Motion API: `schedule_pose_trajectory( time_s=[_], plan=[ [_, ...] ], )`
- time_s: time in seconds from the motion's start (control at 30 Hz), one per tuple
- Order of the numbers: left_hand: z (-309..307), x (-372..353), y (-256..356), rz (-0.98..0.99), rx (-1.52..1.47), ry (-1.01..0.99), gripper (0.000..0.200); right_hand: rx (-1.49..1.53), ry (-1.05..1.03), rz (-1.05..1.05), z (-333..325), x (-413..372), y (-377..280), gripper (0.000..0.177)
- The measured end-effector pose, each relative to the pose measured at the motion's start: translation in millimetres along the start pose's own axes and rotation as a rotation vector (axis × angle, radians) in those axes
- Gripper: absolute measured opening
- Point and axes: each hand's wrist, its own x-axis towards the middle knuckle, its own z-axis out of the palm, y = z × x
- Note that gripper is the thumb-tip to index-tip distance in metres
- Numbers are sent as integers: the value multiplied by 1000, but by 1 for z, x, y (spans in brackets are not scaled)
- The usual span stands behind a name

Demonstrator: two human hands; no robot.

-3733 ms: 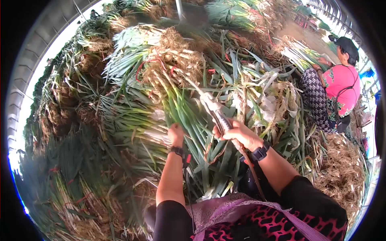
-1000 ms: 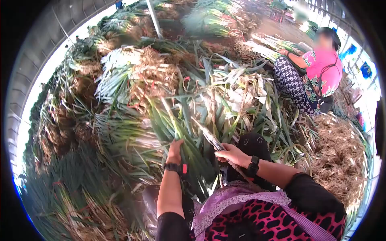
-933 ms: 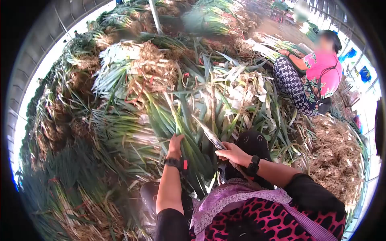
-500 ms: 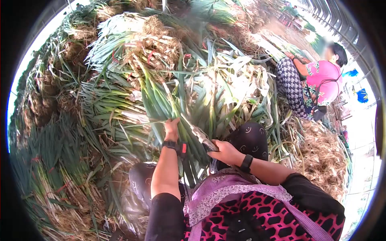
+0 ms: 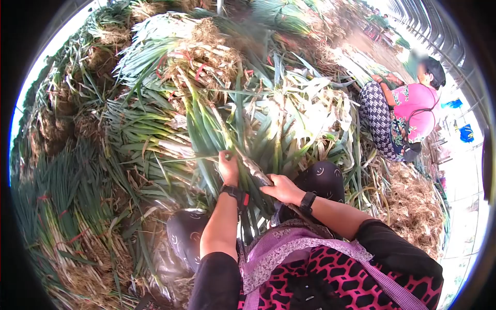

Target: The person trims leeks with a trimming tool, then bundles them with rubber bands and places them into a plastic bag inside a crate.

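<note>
Your left hand has its fingers curled around a bunch of green onion stalks at the near edge of the heap, just in front of your lap. Your right hand is wrapped tight around the handle of a knife, with the blade lying against those stalks beside your left hand. A co-worker sits at the heap's far right edge.

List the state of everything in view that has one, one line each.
left hand: closed on the green onions.
right hand: closed on the knife's handle.
knife: held, blade laid against the leaves.
green onions: lying flat, leaf ends toward the person.
tied bundles: stacked, bound with red bands, roots on.
co-worker: seated beside the heap.
</note>
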Motion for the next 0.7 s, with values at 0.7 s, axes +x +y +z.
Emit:
schedule_pose_trajectory(
  time_s=[0.7],
  plan=[
    [-12,-5,32,-187,699,-173,55,122,-48,31,-10,-38,4,48]
  ],
)
